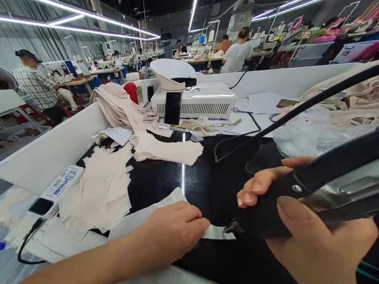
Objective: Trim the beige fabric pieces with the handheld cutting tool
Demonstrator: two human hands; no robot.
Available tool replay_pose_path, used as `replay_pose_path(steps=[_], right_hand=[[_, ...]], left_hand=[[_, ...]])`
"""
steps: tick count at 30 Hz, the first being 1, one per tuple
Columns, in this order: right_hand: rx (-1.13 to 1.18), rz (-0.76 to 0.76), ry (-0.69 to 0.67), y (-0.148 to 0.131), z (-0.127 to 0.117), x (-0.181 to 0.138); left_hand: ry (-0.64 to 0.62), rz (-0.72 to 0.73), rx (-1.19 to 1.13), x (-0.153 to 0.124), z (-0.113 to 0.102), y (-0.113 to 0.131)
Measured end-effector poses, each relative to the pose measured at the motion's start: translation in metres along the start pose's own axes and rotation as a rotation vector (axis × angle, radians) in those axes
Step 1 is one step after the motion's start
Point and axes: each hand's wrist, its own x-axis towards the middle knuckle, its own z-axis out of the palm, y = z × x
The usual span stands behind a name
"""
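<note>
My left hand [173, 234] lies palm-down, fingers pinning a pale strip [216, 232] flat to the black counter [208, 184] – pressing, not clasping. My right hand [299, 229] is wrapped tight round the black tool [341, 179], whose nose meets the strip's end just off the left fingertips. I'd hold the strip taut with fingers clear of that nose – the heap of cut pieces [98, 191] lies beyond the left hand, well apart

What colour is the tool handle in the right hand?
The handle is black, clearest in the head view.
</note>
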Motion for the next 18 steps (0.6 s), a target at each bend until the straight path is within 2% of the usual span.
replay_pose_path(steps=[3,13,18], right_hand=[[0.004,-0.029,0.012,0.003,0.002,-0.001],[0.057,-0.055,0.018,0.000,0.011,0.000],[0.138,-0.044,0.011,-0.001,0.023,0.003]], left_hand=[[-0.006,0.002,0.033,-0.003,0.004,0.000],[0.134,0.026,0.011,-0.018,0.004,0.002],[0.114,0.003,0.012,-0.018,0.006,0.007]])
